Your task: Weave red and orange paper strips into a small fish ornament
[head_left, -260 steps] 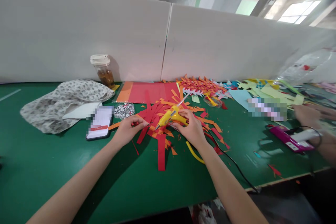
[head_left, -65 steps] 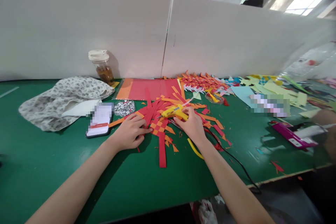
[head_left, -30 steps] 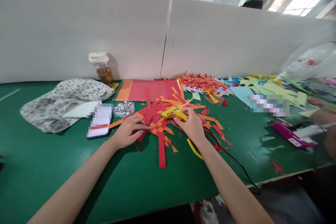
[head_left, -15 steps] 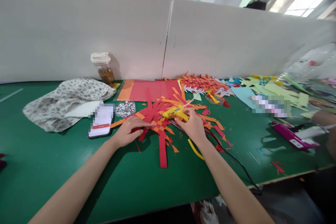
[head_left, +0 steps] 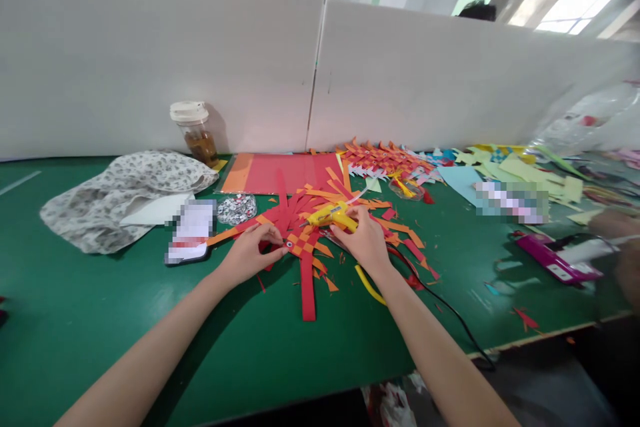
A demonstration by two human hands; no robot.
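Woven paper piece: the red-and-orange checked piece (head_left: 301, 240) lies on the green desk (head_left: 240, 353) between the two hands, a small round eye (head_left: 289, 245) at its left end.
Red strip: one strip (head_left: 309, 290) runs from the piece toward the desk's front edge, ending well short of it.
Left hand: the hand (head_left: 250, 255) is at the piece's left end, grip narrow, thumb and forefinger tips close together beside the eye; whether they pinch anything, I cannot tell.
Right hand: the hand (head_left: 367, 239) has its grip around the yellow glue gun (head_left: 331, 215), nozzle pointing left, above the paper.
Forearms: both reach in from the lower corners, slanting inward, wrists low over the desk.
Behind: loose paper strips (head_left: 293, 203) crowd the piece; past them lie a red-and-orange sheet pack (head_left: 290, 173) and the white partition (head_left: 225, 53).
Left side: bag of eyes (head_left: 237, 209), phone (head_left: 193, 230), patterned cloth (head_left: 120, 193).
Right side: black cord (head_left: 453, 312), purple power strip (head_left: 555, 259), another person's blurred hand (head_left: 613, 230).
Room: green surface shows between the forearms, up to the front edge.
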